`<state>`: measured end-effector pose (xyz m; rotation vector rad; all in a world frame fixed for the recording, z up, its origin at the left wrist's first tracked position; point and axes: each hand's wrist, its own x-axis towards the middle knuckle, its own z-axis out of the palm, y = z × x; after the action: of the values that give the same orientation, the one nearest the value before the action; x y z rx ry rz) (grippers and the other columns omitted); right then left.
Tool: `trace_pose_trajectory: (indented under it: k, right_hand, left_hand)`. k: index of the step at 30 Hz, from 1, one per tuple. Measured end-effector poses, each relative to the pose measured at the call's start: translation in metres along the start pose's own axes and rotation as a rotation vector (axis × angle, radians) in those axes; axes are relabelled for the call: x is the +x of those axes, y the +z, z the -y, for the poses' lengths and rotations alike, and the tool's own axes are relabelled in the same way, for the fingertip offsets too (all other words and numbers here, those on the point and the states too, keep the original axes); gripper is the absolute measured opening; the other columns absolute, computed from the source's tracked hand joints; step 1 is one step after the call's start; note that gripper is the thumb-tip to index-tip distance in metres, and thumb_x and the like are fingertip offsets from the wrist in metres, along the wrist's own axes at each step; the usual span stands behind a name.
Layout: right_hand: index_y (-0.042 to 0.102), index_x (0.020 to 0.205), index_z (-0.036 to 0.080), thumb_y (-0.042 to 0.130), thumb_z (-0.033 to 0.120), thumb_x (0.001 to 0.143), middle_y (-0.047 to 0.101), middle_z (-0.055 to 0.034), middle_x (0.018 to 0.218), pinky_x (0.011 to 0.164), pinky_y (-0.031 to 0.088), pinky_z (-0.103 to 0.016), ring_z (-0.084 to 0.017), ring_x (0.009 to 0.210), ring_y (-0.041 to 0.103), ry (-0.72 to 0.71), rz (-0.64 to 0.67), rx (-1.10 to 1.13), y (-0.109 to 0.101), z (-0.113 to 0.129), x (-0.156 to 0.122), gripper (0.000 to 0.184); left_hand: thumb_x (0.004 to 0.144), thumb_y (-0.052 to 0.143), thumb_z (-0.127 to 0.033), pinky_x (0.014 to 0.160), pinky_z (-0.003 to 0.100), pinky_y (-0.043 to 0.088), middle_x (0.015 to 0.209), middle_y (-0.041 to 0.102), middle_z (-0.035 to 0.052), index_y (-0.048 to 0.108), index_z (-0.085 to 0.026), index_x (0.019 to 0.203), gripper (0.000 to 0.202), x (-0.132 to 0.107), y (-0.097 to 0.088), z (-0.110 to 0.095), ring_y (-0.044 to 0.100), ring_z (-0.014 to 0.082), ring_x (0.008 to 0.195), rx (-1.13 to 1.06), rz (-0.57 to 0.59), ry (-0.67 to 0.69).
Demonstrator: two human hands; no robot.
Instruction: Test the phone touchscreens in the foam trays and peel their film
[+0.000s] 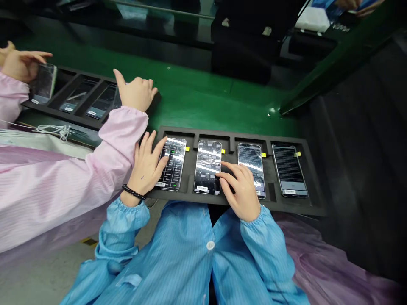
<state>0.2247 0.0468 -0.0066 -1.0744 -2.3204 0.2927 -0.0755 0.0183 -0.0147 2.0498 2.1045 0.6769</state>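
Note:
A black foam tray (pixel 229 202) holds several smartphones in a row, each with a yellow tab at its side. My left hand (pixel 146 163) has spread fingers over the left edge of the leftmost smartphone (pixel 175 163), whose lit screen shows a grid with green cells. My right hand (pixel 243 186) is open, its fingertips at the right edge of the second smartphone (pixel 206 163). That screen shows wavy white lines. Partly under my right hand lies a third smartphone (pixel 250 156) with lines of text. At the right end, another smartphone (pixel 288 167) also shows text.
To the left, a co-worker's pink-sleeved arm (pixel 104 156) reaches close beside my left hand. Their hand holds a smartphone (pixel 44 84) over a second black tray (pixel 79 118). White cables (pixel 57 130) lie nearby. A green post (pixel 337 55) rises at the right from the green bench (pixel 190 97).

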Motion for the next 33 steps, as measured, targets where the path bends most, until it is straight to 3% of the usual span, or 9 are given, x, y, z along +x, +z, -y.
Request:
trace_pose_trajectory:
  k: [4,9,16,22,28,33]
  right_hand:
    - [0.071,0.106,0.021,0.051,0.019,0.101,0.069,-0.0098,0.13,0.111,0.042,-0.054,-0.026,0.117,0.062,0.0,0.012,0.021,-0.001,0.0,0.001,0.021]
    - [0.071,0.105,0.021,0.05,0.02,0.102,0.069,-0.0098,0.131,0.112,0.041,-0.054,-0.026,0.118,0.061,-0.021,0.026,0.025,-0.006,0.0,0.009,0.022]
    - [0.074,0.101,0.024,0.048,0.026,0.103,0.069,-0.0081,0.132,0.11,0.043,-0.054,-0.028,0.12,0.06,-0.05,0.071,-0.081,-0.018,-0.003,0.053,0.026]
    - [0.074,0.111,0.022,0.047,0.029,0.102,0.059,-0.0119,0.147,0.114,0.038,-0.057,-0.032,0.132,0.051,-0.044,0.169,-0.205,0.001,-0.006,0.087,0.029]
    - [0.064,0.134,0.02,0.043,0.035,0.105,0.045,-0.0167,0.158,0.119,0.029,-0.064,-0.033,0.14,0.046,-0.094,0.331,-0.291,0.017,-0.004,0.094,0.039]
    - [0.067,0.129,0.021,0.043,0.036,0.105,0.051,-0.0146,0.154,0.118,0.031,-0.063,-0.032,0.137,0.049,-0.065,0.234,-0.316,0.012,-0.012,0.085,0.037]
  left_hand:
    - [0.105,0.021,-0.053,0.129,0.053,0.019,0.166,0.025,0.0151,0.037,-0.02,0.156,0.062,-0.011,-0.003,-0.001,0.019,0.029,0.157,-0.082,-0.062,0.042]
    - [0.105,0.02,-0.053,0.127,0.059,0.017,0.165,0.028,0.016,0.042,-0.02,0.152,0.062,-0.015,0.003,-0.001,0.017,0.0321,0.158,-0.043,0.02,-0.011]
    - [0.104,0.022,-0.056,0.128,0.057,0.018,0.165,0.028,0.0167,0.043,-0.019,0.151,0.063,0.006,0.01,0.016,0.018,0.0318,0.157,-0.091,-0.02,-0.015]
    - [0.104,0.02,-0.057,0.13,0.052,0.016,0.165,0.028,0.0175,0.043,-0.016,0.151,0.067,0.009,0.013,0.024,0.017,0.0292,0.158,-0.129,-0.057,-0.053]
    - [0.104,0.021,-0.056,0.13,0.053,0.016,0.165,0.027,0.0154,0.041,-0.019,0.152,0.064,0.008,0.013,0.023,0.015,0.0297,0.158,-0.128,-0.062,-0.037]
    - [0.104,0.02,-0.056,0.129,0.053,0.016,0.165,0.028,0.0146,0.041,-0.02,0.152,0.064,0.008,0.014,0.025,0.016,0.031,0.158,-0.127,-0.06,-0.034]
